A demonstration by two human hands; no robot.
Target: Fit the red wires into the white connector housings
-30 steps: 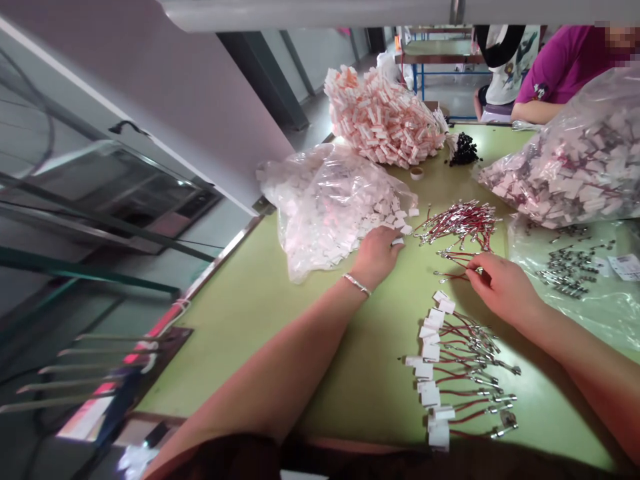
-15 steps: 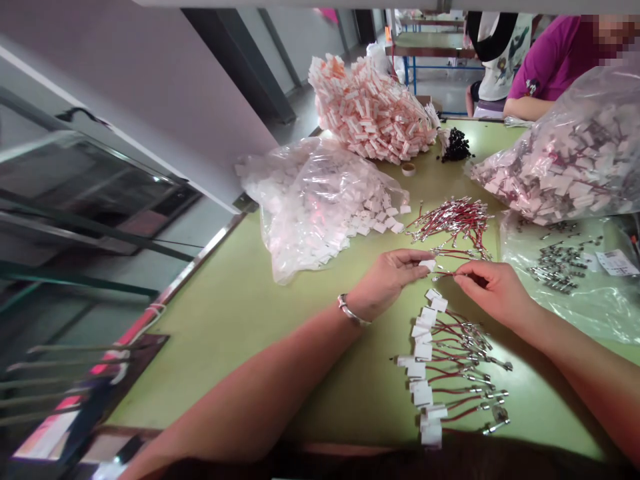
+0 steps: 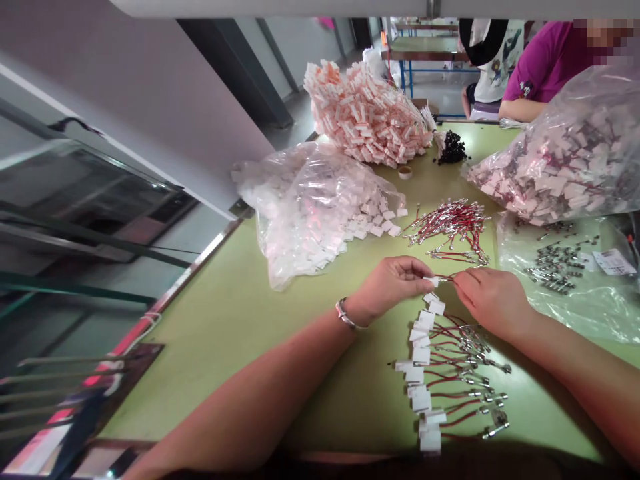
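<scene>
Head view: just beyond the row of boxy white connectors (image 3: 421, 355), the left hand (image 3: 393, 285) pinches a small white block (image 3: 431, 282), the right hand (image 3: 493, 301) a thin red wire (image 3: 445, 277); a crumpled, glossy translucent bag (image 3: 293, 223) of similar blocks (image 3: 371, 230) lies left of the row.

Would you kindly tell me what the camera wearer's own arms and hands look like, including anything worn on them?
The left hand and the right hand are both without gloves. A slim, silver-coloured bracelet circles the left wrist; nothing worn shows on the right one. No sleeve covers the visible forearms.
</scene>
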